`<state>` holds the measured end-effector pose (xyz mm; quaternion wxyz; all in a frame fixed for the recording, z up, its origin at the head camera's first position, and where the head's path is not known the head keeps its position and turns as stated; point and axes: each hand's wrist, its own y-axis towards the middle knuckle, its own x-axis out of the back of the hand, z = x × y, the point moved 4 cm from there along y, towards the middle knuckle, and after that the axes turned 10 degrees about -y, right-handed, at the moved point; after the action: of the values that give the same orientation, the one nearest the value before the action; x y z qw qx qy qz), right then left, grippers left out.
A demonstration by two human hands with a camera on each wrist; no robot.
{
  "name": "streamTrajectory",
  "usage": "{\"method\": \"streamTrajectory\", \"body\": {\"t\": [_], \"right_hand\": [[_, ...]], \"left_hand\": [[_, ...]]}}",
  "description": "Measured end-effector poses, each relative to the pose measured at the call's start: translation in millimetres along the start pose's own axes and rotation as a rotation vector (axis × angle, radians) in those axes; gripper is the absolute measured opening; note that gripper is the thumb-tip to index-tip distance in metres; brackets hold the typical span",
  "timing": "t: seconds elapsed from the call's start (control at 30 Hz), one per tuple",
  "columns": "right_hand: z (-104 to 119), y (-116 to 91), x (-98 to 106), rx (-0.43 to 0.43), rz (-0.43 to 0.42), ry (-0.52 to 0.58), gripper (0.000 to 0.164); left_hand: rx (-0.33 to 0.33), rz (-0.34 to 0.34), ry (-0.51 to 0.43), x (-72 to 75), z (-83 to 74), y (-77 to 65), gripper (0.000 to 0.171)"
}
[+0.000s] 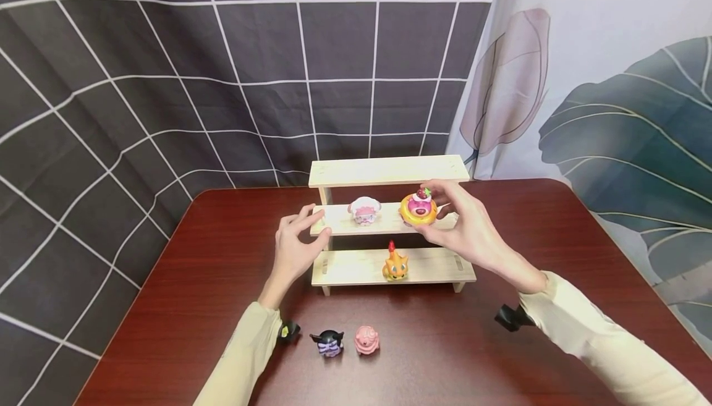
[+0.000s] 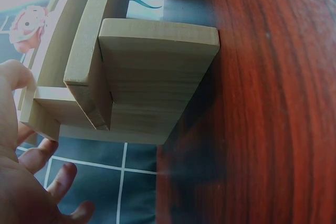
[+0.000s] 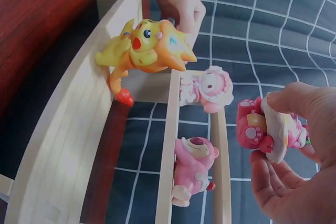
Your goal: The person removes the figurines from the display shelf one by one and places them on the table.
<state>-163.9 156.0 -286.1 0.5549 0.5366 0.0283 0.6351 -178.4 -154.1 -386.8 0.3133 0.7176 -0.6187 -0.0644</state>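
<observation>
My right hand [image 1: 467, 230] grips a pink bear figurine [image 3: 253, 124] with a yellow ring and a strawberry on top, in front of the middle tier's right part. In the right wrist view it is raised off the tier. My left hand [image 1: 295, 242] pinches the left end of the middle tier of a wooden three-tier display stand [image 1: 389, 171]. A pink-and-white figurine [image 1: 364, 211] stands on that tier. Another pink bear figurine [image 3: 194, 163] sits there too, hidden in the head view. On the lowest tier stands a yellow-and-orange figurine [image 1: 395, 265] with a red-tipped tail.
A black-and-purple figurine [image 1: 328, 343] and a round pink figurine [image 1: 367, 340] stand on the red-brown table [image 1: 239, 257] in front of the stand. Behind the table hang a dark grid-patterned curtain [image 1: 339, 41] and a pale leaf-patterned curtain [image 1: 556, 54].
</observation>
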Motion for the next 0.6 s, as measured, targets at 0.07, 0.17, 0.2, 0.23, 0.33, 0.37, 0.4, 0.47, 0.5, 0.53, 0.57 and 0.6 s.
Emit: {"method": "streamTrajectory", "body": {"t": [0.07, 0.17, 0.2, 0.23, 0.33, 0.37, 0.4, 0.47, 0.5, 0.53, 0.57, 0.6], "right_hand": [[0, -2, 1, 0.0, -0.001, -0.004, 0.068], [1, -5, 2, 0.003, -0.005, -0.004, 0.069], [1, -7, 2, 0.001, -0.005, -0.003, 0.069], [1, -8, 2, -0.001, -0.004, -0.003, 0.069], [1, -14, 3, -0.01, 0.0, -0.007, 0.07], [1, -15, 2, -0.014, 0.003, -0.009, 0.07], [1, -17, 3, -0.021, 0.007, -0.014, 0.07], [1, -20, 3, -0.031, 0.014, -0.023, 0.071], [1, -21, 3, -0.037, 0.018, -0.029, 0.071], [1, -23, 3, -0.043, 0.023, -0.034, 0.072], [1, -24, 3, -0.05, 0.026, -0.039, 0.072], [2, -26, 3, -0.055, 0.029, -0.044, 0.073]], "left_hand": [[0.0, -0.002, 0.002, 0.1, 0.2, 0.0, 0.039], [0.0, -0.004, 0.008, 0.0, 0.0, 0.0, 0.039], [0.002, -0.003, 0.007, 0.0, -0.1, -0.1, 0.039], [0.003, -0.003, 0.006, -0.1, -0.1, -0.1, 0.039], [0.008, 0.0, 0.006, -0.4, -0.5, -0.3, 0.04], [0.011, -0.001, 0.008, -0.3, -0.2, -0.4, 0.039], [0.009, -0.001, 0.007, -0.4, -0.5, -0.3, 0.039], [0.009, -0.001, 0.006, -0.4, -0.8, -0.2, 0.04], [0.007, -0.002, 0.004, -0.2, -1.1, -0.2, 0.04], [0.006, -0.003, 0.004, -0.1, -1.3, -0.1, 0.039], [0.006, -0.003, 0.002, 0.0, -1.4, -0.1, 0.039], [0.004, -0.003, -0.001, 0.0, -1.5, 0.0, 0.039]]}}
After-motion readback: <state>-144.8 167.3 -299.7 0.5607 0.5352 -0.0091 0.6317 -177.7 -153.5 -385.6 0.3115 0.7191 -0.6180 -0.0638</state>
